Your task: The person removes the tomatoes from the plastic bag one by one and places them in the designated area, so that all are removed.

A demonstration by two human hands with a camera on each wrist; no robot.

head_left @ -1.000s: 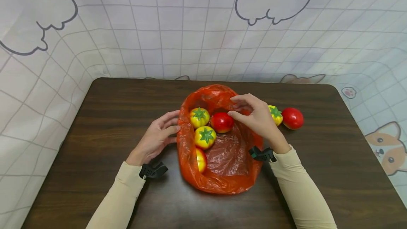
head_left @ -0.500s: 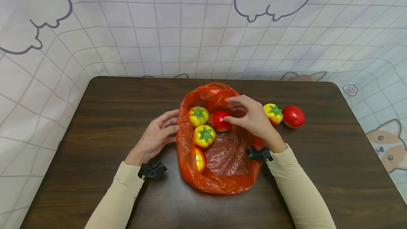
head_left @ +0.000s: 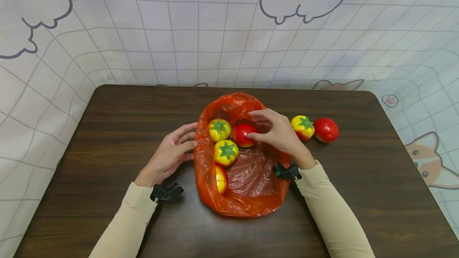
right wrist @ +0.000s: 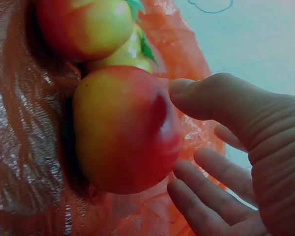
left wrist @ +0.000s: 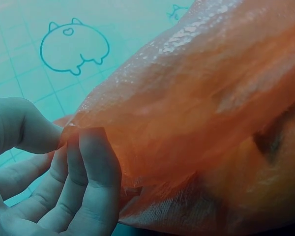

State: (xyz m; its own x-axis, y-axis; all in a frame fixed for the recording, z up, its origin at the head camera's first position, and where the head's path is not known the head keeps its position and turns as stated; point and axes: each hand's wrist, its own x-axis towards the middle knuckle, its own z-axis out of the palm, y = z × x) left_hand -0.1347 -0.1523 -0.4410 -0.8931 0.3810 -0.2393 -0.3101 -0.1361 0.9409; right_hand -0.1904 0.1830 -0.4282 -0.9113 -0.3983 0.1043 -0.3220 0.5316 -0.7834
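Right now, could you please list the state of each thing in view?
Bag: open, mouth up
Far yellow fruit: in bag, leaves up
Middle yellow fruit: in bag, leaves up
Front yellow fruit: in bag, no leaves showing
Inner red fruit: in bag, red side up
Outer yellow fruit: on table, leaves showing
Outer red fruit: on table, red side up
Left hand: holding bag's edge
Right hand: fingers loose, by inner red fruit

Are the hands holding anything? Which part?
The left hand holds the orange bag by its left side. The right hand is open beside the red fruit, seemingly not gripping.
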